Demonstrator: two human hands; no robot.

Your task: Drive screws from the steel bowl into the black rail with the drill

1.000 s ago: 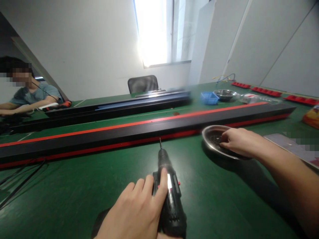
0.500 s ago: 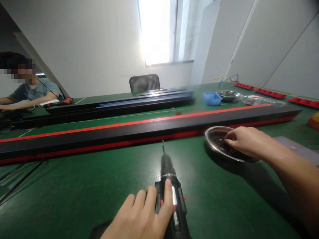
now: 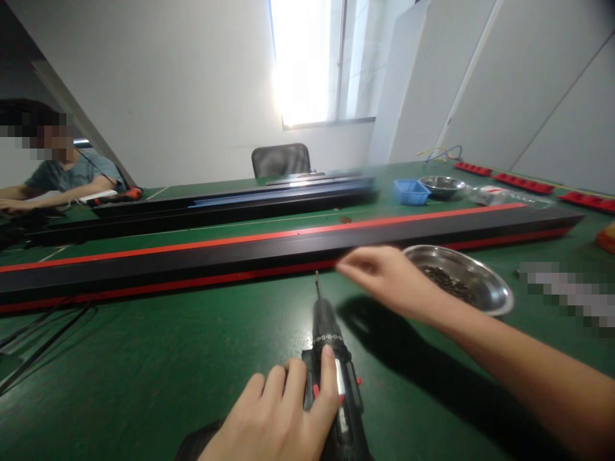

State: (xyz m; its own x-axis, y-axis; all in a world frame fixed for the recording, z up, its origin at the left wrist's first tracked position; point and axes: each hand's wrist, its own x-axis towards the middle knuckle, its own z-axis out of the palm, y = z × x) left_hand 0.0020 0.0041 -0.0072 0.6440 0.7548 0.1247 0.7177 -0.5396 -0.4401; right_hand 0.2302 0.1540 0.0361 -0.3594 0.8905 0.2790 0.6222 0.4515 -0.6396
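Note:
My left hand (image 3: 281, 410) is closed over a black cordless drill (image 3: 342, 390), its index finger stretched along the body. A thin driver bit (image 3: 318, 282) points away from me, towards a long black bar with red edges (image 3: 230, 253). Just right of the bit's tip, my right hand (image 3: 384, 275) is in a pinch, blurred; whatever its fingertips hold is too small to make out. Behind that wrist is a round steel bowl (image 3: 500, 296) with a heap of small dark screws (image 3: 449, 285), partly covered by the forearm.
Farther back lie more long dark bars (image 3: 202, 214), a blue plastic bin (image 3: 411, 192) and a second steel bowl (image 3: 441, 186). Red strips (image 3: 523, 182) line the right edge. Black cables (image 3: 48, 346) lie at left. Another person (image 3: 72, 176) sits at far left.
My right hand has come out of the steel bowl and moved left to near the bit's tip, fingertips pinched. The left hand and the drill have hardly moved.

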